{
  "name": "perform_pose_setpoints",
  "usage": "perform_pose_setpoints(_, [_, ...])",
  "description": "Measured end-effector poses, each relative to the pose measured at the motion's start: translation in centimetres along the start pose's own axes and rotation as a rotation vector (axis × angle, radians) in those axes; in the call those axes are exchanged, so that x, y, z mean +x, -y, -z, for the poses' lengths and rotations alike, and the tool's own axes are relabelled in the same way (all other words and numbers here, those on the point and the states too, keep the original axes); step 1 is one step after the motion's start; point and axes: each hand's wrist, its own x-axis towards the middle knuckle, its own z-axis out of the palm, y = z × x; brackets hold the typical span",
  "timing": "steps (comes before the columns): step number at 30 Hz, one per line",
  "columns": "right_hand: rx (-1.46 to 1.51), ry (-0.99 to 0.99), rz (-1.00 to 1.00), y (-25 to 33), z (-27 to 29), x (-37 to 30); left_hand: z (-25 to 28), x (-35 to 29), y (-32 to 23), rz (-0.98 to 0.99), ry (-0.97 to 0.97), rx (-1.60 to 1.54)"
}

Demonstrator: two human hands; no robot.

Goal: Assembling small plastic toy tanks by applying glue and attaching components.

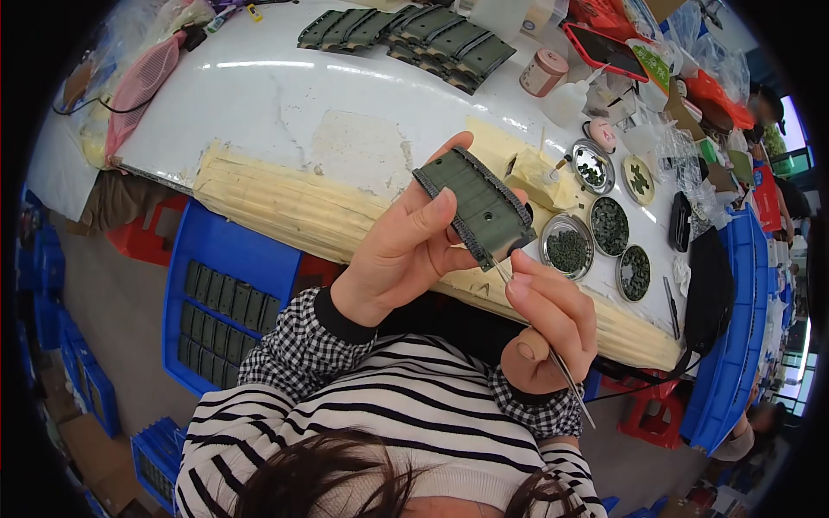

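Observation:
My left hand point(404, 237) is closed round a dark green curved model part point(473, 203) with ridged edges, holding it up tilted above the near edge of the table. A pair of metal tweezers point(566, 380) is pinched in my right hand point(553, 324). The tweezers' tips meet the lower corner of the green part, close to my left fingers. Whether the tips grip a small piece there is too small to tell. Right of my hands stand round dishes of small green pieces, among them a metal dish point(589, 252).
Several similar green parts point(453, 43) lie at the back of the white table point(259, 95). A blue tray point(233, 237) with rows of them is at lower left. A glue-stained yellow block point(553, 194), a pink jar point(544, 73) and a red-edged phone point(604, 52) stand to the right.

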Motion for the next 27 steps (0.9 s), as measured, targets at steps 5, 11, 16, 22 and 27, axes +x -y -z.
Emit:
perform_pose_setpoints(5, [-0.027,0.004,0.0,0.02,-0.1,0.02,0.1,0.07,0.0,-0.007,0.002,0.012])
perform_pose_setpoints(11, [-0.022,0.0,0.008,-0.05,-0.18,0.13,0.16,0.1,0.0,-0.012,0.003,0.007])
perform_pose_setpoints(16, [-0.015,-0.004,0.007,-0.17,-0.3,0.1,0.33,0.12,-0.12,-0.007,0.018,0.023])
perform_pose_setpoints(22, [0.008,0.003,0.01,-0.22,-0.26,0.1,0.24,0.05,-0.14,-0.018,0.013,0.039])
perform_pose_setpoints(27, [0.027,-0.007,0.019,-0.42,-0.31,0.0,0.27,0.1,-0.14,-0.01,0.017,0.047])
